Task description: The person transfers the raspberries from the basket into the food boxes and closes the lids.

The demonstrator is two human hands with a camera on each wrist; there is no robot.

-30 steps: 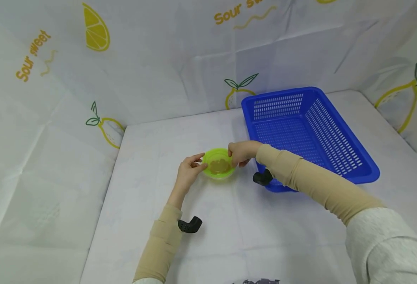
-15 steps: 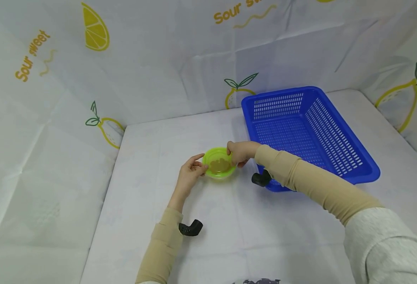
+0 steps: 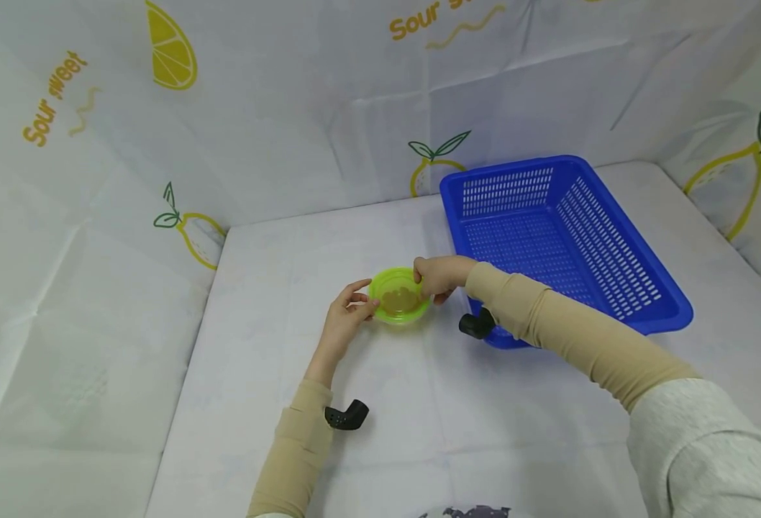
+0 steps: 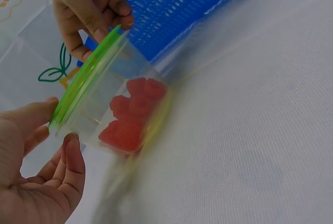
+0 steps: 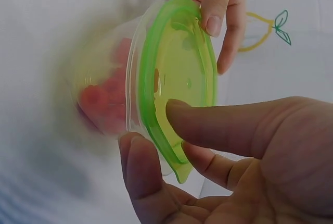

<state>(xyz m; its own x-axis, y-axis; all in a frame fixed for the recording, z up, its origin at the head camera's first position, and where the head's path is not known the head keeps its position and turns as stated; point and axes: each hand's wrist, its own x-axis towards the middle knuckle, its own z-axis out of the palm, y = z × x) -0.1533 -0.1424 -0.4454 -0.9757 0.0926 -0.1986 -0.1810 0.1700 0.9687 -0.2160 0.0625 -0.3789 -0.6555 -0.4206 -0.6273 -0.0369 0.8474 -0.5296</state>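
A round clear food container [image 4: 92, 122] with a bright green lid [image 3: 396, 277] is between my two hands. Red raspberries [image 4: 138, 107] show through its wall, gathered at the bottom. My left hand [image 3: 344, 316] pinches the left side of the rim, thumb at the lid's edge and fingertips just under it. On the opposite side, my right hand [image 3: 444, 276] pinches the rim, its thumb over the lid and index finger beneath, beside the lid's pull tab [image 5: 182, 174]. The lid lies across the container's top.
A blue perforated basket [image 3: 668, 298] stands right of the container, and my right forearm reaches across its near corner. White cloth with lemon prints covers the table [image 3: 393, 446] and the walls behind. A black camera mount [image 3: 348, 415] juts from the left wrist.
Hands and container stay nearly in place. The left wrist has shifted very slightly and more of its fingertips show under the rim; the right hand has moved a touch left.
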